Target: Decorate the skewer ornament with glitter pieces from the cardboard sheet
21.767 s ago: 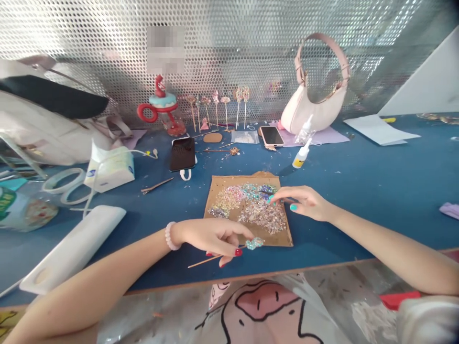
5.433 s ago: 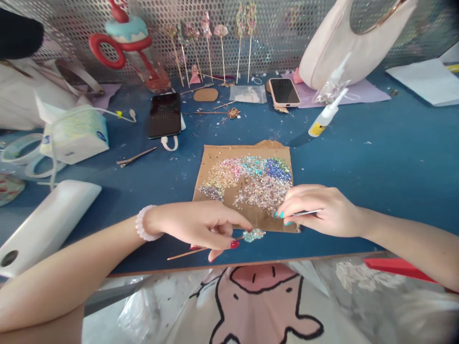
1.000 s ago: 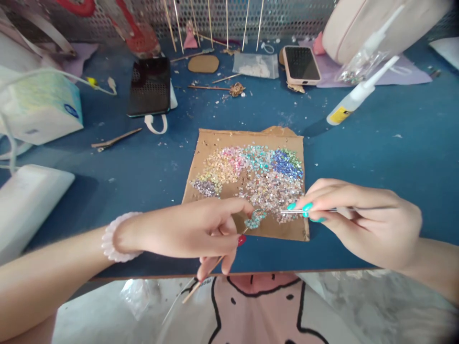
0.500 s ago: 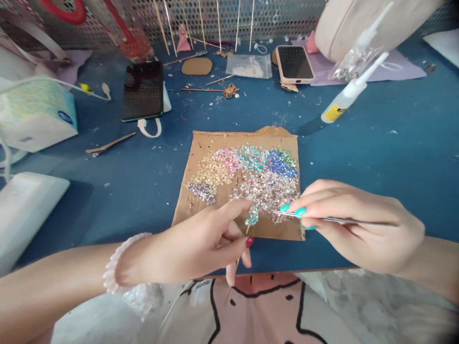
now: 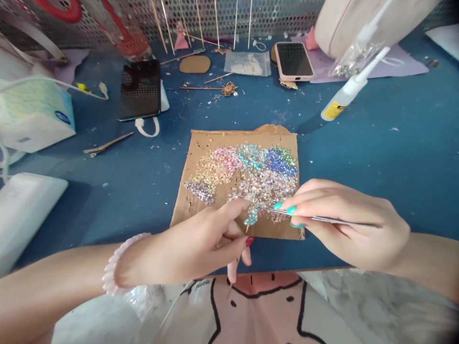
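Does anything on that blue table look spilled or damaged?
The cardboard has a ragged, torn-looking bulge along its far edge. Pale specks dot the blue table, like stray crumbs. The glue-like bottle stands with no visible spill around it.

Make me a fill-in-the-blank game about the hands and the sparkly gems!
The left hand holds a thin wooden ____ with turquoise gems at one end.
Loose gems are spread on a flat piece of brown ____.
The nails on the right hand are blue-green, but the left thumbnail is ____.
The bottle has a ____ label.

Missing words: stick; cardboard; red; yellow.
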Motion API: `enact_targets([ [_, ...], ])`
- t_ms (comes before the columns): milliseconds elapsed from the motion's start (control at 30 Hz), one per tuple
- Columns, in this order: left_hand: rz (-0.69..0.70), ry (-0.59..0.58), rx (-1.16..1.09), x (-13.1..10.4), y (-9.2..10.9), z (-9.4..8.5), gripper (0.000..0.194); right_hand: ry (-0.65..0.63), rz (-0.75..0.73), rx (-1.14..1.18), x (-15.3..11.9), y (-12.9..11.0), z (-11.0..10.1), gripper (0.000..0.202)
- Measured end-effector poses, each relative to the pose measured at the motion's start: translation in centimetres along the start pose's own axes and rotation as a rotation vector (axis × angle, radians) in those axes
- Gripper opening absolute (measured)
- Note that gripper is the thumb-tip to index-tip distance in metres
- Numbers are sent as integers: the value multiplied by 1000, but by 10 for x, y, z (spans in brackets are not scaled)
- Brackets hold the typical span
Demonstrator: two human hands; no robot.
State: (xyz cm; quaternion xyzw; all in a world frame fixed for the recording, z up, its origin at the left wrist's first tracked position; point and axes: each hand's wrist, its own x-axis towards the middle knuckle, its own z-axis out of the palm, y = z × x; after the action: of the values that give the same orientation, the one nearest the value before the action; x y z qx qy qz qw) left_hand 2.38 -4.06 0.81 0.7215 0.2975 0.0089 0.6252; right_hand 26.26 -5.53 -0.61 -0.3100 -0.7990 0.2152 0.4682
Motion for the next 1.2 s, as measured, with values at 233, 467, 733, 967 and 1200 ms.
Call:
enact_targets([
  [233, 4, 7, -1, 0, 0, 0, 24, -16, -6, -29, 1, 0, -1, 11],
  [467, 2, 7, -6, 1, 0, -1, 25, -63, -16, -30, 6, -4, -6, 10],
  [733, -8, -2, 0, 0, 1, -1, 28, -95, -36, -30, 9, -4, -8, 13],
  [967, -9, -6, -12, 1, 0, -1, 30, -106, -62, -56, 9, -4, -8, 12],
  [1200, -9, -14, -15, 1, 0, -2, 34, -66, -76, -53, 7, -3, -6, 13],
])
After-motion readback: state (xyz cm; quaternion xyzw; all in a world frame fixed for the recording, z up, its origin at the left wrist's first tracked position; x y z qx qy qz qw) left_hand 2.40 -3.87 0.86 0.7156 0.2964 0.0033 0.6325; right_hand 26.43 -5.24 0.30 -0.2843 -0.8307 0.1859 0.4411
